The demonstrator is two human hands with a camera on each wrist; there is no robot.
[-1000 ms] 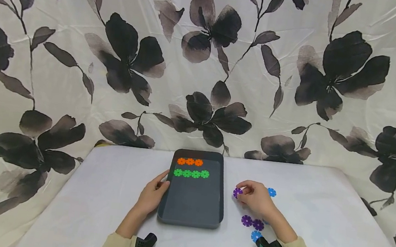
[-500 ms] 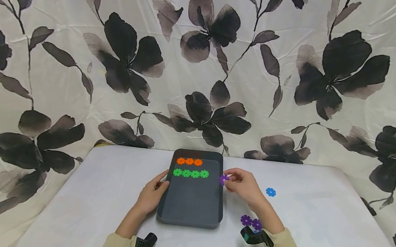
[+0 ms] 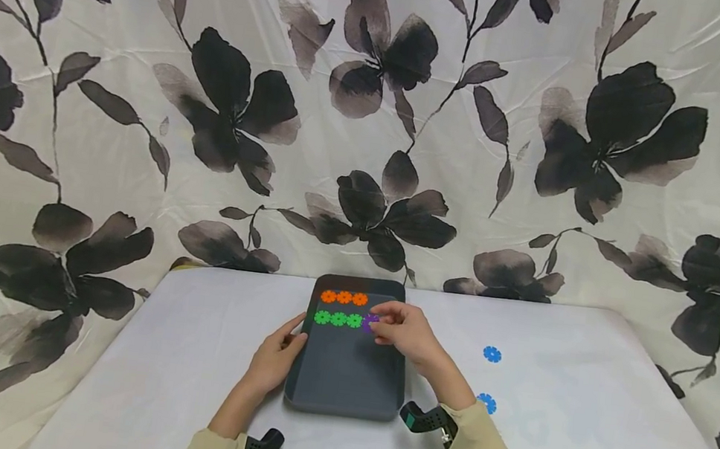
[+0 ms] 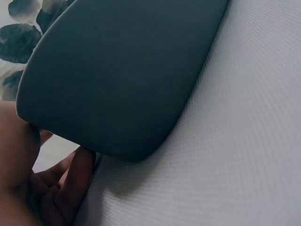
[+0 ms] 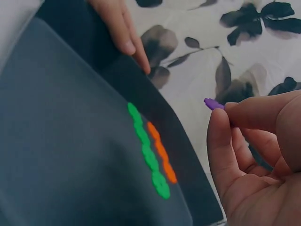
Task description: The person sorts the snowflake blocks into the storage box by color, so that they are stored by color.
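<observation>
Between thumb and forefinger, my right hand pinches a purple snowflake disc above the right side of a dark grey tray. In the right wrist view the purple disc appears edge-on at the fingertips. My left hand grips the tray's left edge; in the left wrist view its fingers curl at the tray's underside. Inside the tray lie a row of orange discs and, nearer me, a row of green discs. The purple disc overlaps the right end of the green row in the head view.
On the white table to the right of the tray lie a blue disc and another blue disc nearer me. A flower-patterned cloth hangs behind the table. A black wrist camera sits by the right sleeve.
My right hand has carried the purple disc leftward from the table to over the tray. Its wrist and sleeve now hide the two purple discs on the table. The left hand stays put.
</observation>
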